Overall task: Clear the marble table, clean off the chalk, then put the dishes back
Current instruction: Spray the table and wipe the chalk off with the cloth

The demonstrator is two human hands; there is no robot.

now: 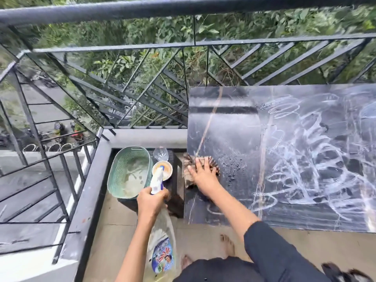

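The dark marble table (227, 123) fills the right half of the view. White chalk scribbles (317, 159) cover its middle and right; its left part looks wiped and wet. My right hand (203, 176) presses flat on a striped brown cloth (212, 162) near the table's left edge. To the left of the table, my left hand (151, 202) grips the neck of a clear spray bottle (161, 241) with a white and blue nozzle and a colourful label.
On a low dark stand left of the table sit a green plastic basket (117, 176), a small bowl (167, 166) and a clear glass (160, 153). A black metal balcony railing (183, 45) runs behind. My bare feet (227, 245) stand on the tiled floor.
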